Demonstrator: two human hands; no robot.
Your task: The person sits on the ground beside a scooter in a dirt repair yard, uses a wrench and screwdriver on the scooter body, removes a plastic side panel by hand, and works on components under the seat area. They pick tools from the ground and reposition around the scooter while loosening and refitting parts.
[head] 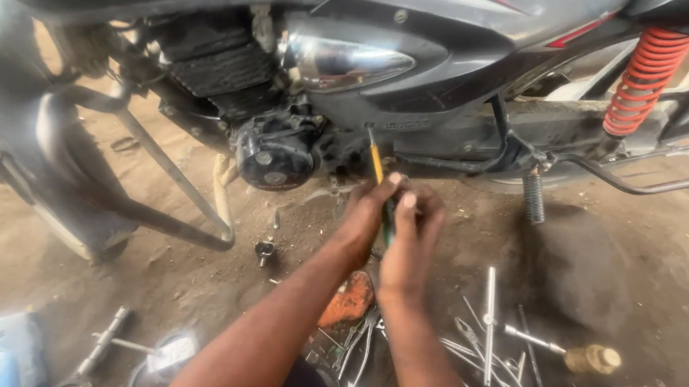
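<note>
Both hands are on one tool: my left hand (366, 212) and right hand (409, 233) are closed together around the green handle of a screwdriver (377, 166), whose yellow shaft runs up to a point under the dark grey side panel (432, 55) of the motorcycle, just right of the black engine cover (276, 154). I cannot see the tip itself seated, so I judge the fastener sits right at the panel's lower edge.

To do this well, I would keep the shaft in line with the screw, press inward firmly with the rear hand, and let the front hand steady the blade so it does not cam out and scar the panel. Turn slowly, watching for the tip lifting.

On the dirt floor (630, 277) below lie loose spanners and rods (490, 321), an orange rag (349, 300), and a small black part (265, 250) well clear of my hands.
</note>
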